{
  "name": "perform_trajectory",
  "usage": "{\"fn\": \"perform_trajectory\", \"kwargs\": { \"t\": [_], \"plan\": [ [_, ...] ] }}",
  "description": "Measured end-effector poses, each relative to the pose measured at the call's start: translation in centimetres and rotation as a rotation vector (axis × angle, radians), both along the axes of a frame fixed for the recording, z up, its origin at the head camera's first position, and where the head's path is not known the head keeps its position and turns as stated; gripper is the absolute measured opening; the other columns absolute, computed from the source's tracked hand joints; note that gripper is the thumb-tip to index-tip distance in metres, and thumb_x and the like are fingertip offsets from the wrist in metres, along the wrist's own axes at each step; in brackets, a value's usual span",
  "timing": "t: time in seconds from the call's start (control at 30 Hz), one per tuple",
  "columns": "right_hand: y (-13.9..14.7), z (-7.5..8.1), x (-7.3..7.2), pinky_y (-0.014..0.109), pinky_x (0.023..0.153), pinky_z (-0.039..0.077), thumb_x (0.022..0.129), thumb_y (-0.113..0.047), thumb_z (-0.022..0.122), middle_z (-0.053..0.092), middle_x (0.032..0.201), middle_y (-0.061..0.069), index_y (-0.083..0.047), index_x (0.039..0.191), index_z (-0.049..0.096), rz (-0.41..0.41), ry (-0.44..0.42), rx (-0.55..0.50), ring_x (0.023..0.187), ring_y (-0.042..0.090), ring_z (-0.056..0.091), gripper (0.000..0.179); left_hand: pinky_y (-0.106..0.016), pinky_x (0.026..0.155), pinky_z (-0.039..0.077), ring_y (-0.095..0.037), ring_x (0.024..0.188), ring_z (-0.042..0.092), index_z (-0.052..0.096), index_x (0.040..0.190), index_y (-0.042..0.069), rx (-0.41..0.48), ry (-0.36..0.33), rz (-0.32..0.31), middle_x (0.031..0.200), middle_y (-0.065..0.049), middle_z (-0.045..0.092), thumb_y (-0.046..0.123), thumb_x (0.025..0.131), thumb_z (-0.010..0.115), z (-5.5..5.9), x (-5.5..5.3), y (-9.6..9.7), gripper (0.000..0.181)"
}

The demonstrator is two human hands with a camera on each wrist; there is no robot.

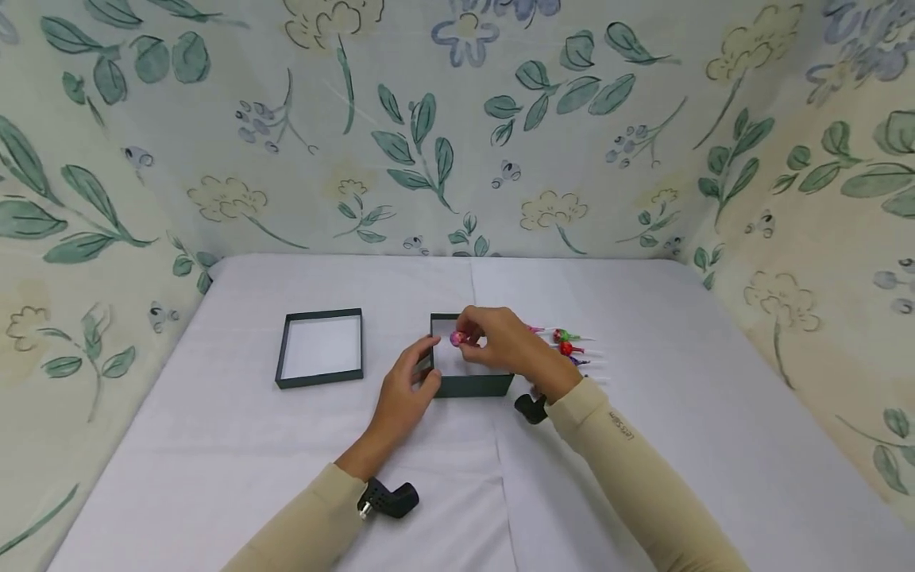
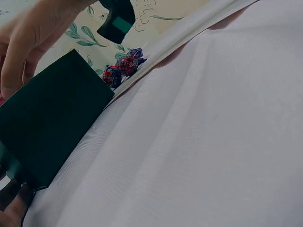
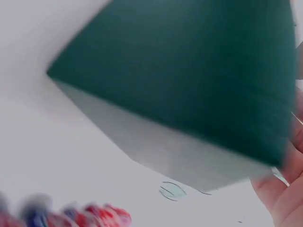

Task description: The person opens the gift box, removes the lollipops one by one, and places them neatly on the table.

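A dark green box [image 1: 473, 387] with a pale interior stands open-topped on the table. My left hand [image 1: 403, 396] rests against its left side, thumb and index finger spread apart at the rim. Over the box, my right hand [image 1: 500, 342] pinches a pink-wrapped lollipop [image 1: 457, 339] between thumb and fingers. To the right of the box lie several lollipops, among them a red one [image 1: 568, 348] and a green one [image 1: 561, 335], partly hidden by the right hand. Dark blue and red wrapped lollipops [image 2: 127, 65] show past the box in the left wrist view.
A shallow square lid [image 1: 319, 383], dark-rimmed with a white inside, lies left of the box. White cloth [image 1: 286, 453] covers the table. Floral fabric [image 1: 457, 127] hangs behind and at both sides. A black wrist device [image 1: 389, 499] sits on the left forearm.
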State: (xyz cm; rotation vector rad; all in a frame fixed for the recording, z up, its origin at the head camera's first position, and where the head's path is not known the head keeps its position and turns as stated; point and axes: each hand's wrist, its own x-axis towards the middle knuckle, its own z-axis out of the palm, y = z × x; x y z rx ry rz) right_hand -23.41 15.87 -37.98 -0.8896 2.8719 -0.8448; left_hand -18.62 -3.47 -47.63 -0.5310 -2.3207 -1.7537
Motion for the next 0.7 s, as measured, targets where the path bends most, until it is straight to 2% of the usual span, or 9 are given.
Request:
{"fn": "perform_trajectory", "kwargs": {
  "t": [0.07,0.2,0.37,0.53,0.7],
  "plan": [
    [0.3,0.9,0.6,0.034,0.079,0.058,0.083,-0.012,0.073,0.066,0.090,-0.005,-0.013,0.102,0.062,0.019,0.031,-0.004,0.082,0.011,0.063,0.023,-0.037,0.098,0.050,-0.015,0.131,0.044,0.049,0.139,0.022,-0.001,-0.007,0.001,0.146,-0.001,0.043,0.011,0.094,0.055,0.0,0.0,-0.1,0.047],
    [1.7,2.7,1.7,0.031,0.077,0.058,0.083,-0.013,0.071,0.066,0.091,-0.007,-0.013,0.103,0.062,0.038,0.088,-0.008,0.083,0.007,0.062,0.022,-0.040,0.098,0.050,-0.018,0.131,0.045,0.049,0.140,0.020,0.009,0.004,-0.007,0.146,-0.005,0.043,0.010,0.094,0.055,0.1,-0.1,0.0,0.047],
    [4.5,4.1,3.1,0.029,0.074,0.058,0.082,-0.011,0.071,0.065,0.091,-0.008,-0.013,0.100,0.062,0.045,0.145,0.001,0.081,0.004,0.062,0.020,-0.038,0.098,0.050,-0.017,0.132,0.043,0.048,0.140,0.020,0.005,0.009,-0.021,0.147,-0.005,0.043,0.013,0.095,0.054,0.3,-0.2,0.2,0.046],
    [7.0,4.2,4.5,0.029,0.074,0.058,0.081,-0.009,0.072,0.066,0.092,-0.007,-0.012,0.100,0.063,0.025,0.147,0.047,0.083,0.006,0.062,0.021,-0.035,0.099,0.049,-0.016,0.133,0.042,0.047,0.141,0.021,-0.008,-0.015,-0.019,0.147,-0.004,0.041,0.016,0.095,0.053,0.3,-0.1,0.0,0.046],
    [9.3,3.2,5.5,0.032,0.073,0.059,0.078,-0.009,0.076,0.065,0.091,-0.006,-0.012,0.102,0.063,-0.039,0.106,0.119,0.083,0.010,0.062,0.027,-0.035,0.100,0.048,-0.016,0.134,0.041,0.047,0.141,0.020,-0.006,-0.023,-0.015,0.147,-0.006,0.041,0.016,0.096,0.052,0.3,0.1,0.0,0.046]
  ]
}}
